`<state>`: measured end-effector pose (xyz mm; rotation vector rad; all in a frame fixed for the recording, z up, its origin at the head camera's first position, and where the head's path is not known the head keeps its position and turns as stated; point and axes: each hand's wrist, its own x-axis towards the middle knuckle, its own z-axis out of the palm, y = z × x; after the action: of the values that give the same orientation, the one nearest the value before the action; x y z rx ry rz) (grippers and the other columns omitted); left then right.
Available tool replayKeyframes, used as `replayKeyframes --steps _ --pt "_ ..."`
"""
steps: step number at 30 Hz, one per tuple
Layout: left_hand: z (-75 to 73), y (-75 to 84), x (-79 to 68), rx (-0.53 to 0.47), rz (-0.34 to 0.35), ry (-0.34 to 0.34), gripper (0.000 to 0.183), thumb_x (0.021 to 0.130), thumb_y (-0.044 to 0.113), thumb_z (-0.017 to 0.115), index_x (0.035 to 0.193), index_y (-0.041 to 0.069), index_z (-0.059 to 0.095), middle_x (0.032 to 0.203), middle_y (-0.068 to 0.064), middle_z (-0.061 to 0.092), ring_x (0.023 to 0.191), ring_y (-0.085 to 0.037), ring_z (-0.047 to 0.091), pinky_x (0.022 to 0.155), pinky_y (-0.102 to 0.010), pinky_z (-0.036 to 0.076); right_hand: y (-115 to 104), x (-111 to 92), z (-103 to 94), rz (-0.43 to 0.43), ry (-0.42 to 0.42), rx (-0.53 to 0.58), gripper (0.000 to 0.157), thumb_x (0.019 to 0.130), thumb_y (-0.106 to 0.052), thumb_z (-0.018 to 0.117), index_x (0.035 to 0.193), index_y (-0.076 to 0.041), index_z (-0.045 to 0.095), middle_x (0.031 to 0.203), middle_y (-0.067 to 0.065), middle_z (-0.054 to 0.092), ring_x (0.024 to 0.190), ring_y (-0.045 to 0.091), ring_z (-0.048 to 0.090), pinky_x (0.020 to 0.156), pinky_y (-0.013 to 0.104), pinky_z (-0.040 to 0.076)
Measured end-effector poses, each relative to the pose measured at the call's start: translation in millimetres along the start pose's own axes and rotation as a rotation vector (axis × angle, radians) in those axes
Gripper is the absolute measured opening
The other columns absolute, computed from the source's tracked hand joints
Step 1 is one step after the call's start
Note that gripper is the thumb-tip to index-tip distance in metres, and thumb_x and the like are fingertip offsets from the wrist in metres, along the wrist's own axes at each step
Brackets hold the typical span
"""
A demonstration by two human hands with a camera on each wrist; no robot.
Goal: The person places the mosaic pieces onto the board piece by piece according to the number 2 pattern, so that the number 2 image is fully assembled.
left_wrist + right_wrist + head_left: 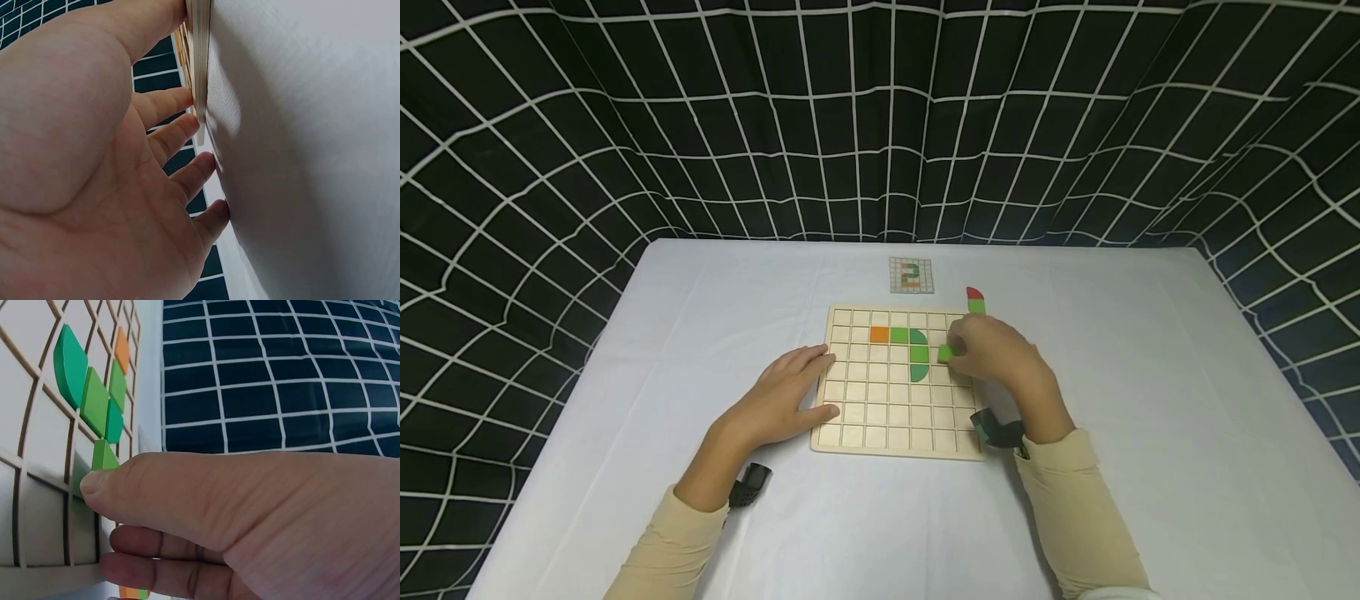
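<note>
A wooden grid board (867, 414) lies on the table. On it sit an orange square tile (879, 334), a light green square (898, 335), a teal rounded tile (917, 336), another light green square (919, 354) and a second teal rounded tile (918, 372). My right hand (1000, 354) pinches a light green square tile (104, 455) between thumb and fingers, low over the board's right part, one column right of the placed tiles. My left hand (786, 398) rests at the board's left edge, fingers spread, with thumb and fingertips on the rim.
Behind the board lies a small pattern card (912, 275) with a coloured figure on a grid. A red rounded tile (974, 293) and a green tile (976, 307) lie off the top right corner. An orange bit (1033, 347) peeks out past my right hand. Dark grid-lined curtains (880, 125) surround the white table (1165, 375).
</note>
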<state>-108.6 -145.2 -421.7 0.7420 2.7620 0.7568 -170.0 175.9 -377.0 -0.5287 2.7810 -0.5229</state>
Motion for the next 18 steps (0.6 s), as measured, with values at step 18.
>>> replayKeyframes --steps 18 --pt "0.4 -0.3 0.8 0.012 0.0 0.001 0.075 0.093 0.037 0.071 0.153 0.004 0.04 0.159 -0.015 0.032 0.146 -0.038 0.025 0.117 -0.057 0.019 -20 3 6.4 -0.039 -0.03 -0.008 0.014 0.08 -0.002 0.073 0.074 -0.01 0.063 0.067 0.001 0.05 0.07 0.019 0.047 0.058 0.031 0.038"
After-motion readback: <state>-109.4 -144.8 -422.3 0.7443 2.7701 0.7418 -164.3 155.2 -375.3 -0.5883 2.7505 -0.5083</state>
